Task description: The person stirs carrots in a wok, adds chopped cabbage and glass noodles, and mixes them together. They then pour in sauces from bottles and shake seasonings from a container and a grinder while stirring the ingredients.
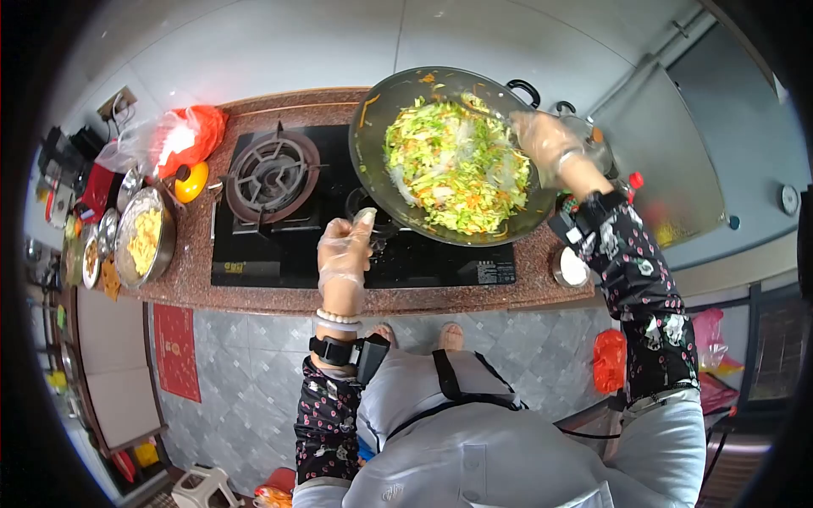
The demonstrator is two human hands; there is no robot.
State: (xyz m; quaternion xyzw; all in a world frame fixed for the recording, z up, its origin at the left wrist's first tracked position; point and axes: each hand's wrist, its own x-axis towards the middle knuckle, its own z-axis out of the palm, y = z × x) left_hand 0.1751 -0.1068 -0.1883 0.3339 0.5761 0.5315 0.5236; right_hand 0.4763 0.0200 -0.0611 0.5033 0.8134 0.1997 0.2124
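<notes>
A large dark wok (370,161) sits on the right side of the black gas cooktop, full of shredded cabbage (457,169) with orange carrot shreds and pale, glassy strands. My left hand (343,250), in a clear plastic glove, is closed at the wok's near left side, where its handle is mostly hidden; the thumb points up. Over the right rim, my right hand (549,142), also gloved and blurred by motion, is curled around a slim utensil that looks like a spatula (484,108). Its end reaches into the vegetables.
Left of the wok is a bare burner (273,178). A steel bowl of yellow food (146,241), small dishes, a yellow lid (191,182) and a red bag (190,140) crowd the left counter. A white-filled bowl (572,267) stands right, near the sink (677,152).
</notes>
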